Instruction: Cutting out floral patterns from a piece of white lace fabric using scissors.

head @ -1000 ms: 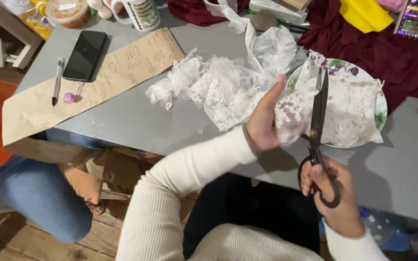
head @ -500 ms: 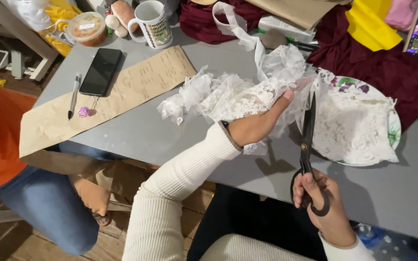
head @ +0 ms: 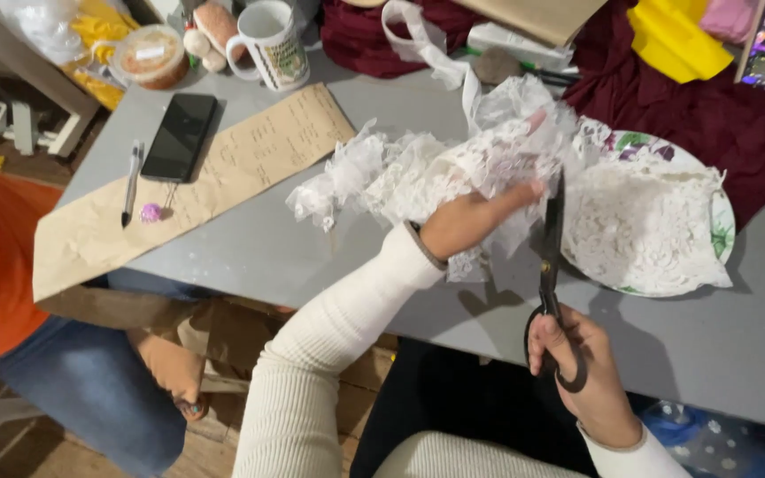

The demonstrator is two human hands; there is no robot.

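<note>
Presently the left hand (head: 467, 221) grips white lace (head: 453, 168) bunched on the grey worktop (head: 312, 257), fingers clenched in the cloth, just beside the plate (head: 721, 212). Right hand (head: 582, 372), nearer the worktop edge than the plate, grasps black scissors (head: 549, 274), blades pointing up into the lace.

Both arms are covered by cream ribbed knit sleeves, the left hand (head: 467, 223) and right hand (head: 582, 376) are left bare, and dark trousers are worn below.
</note>
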